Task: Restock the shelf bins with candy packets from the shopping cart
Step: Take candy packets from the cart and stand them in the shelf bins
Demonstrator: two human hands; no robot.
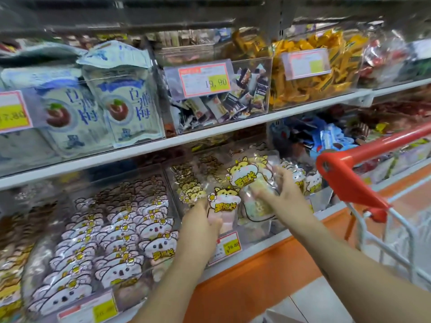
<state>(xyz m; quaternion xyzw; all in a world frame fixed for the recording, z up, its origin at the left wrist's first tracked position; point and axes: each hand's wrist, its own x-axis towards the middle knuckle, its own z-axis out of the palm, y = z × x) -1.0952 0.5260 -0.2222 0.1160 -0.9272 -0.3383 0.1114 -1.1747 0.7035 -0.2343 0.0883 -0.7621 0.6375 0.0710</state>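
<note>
Cat packet: clear candy packet printed with a yellow cat and a flower. I see it held upright over the front part of the cat bin on the lower shelf.
Left hand: reaches in from below, with the fingers curled round the bottom end of the cat packet and clamped on it.
Second packet: same yellow cat print, tilted, just right of the cat packet and a little higher, over the same bin.
Right hand: fingers wrapped round the right side of the second packet and closed on it. I cannot tell whether the grip takes in more than one packet.
Cat bin: clear-walled bin, partly filled.
Stocked packets: more yellow cat packets stand at the bin's rear left.
Price tag: red-edged card with a yellow patch, fixed to the front of the bin below the left hand.
Koala packets: neat rows in the neighbouring clear bin to the left.
Cart: red handle at my right, close to the right hand, with the wire basket below it.
Plum bags: pale blue-and-white bags on the shelf above, to the left.
Yellow sweets: a full clear bin on the upper shelf, to the right.
</note>
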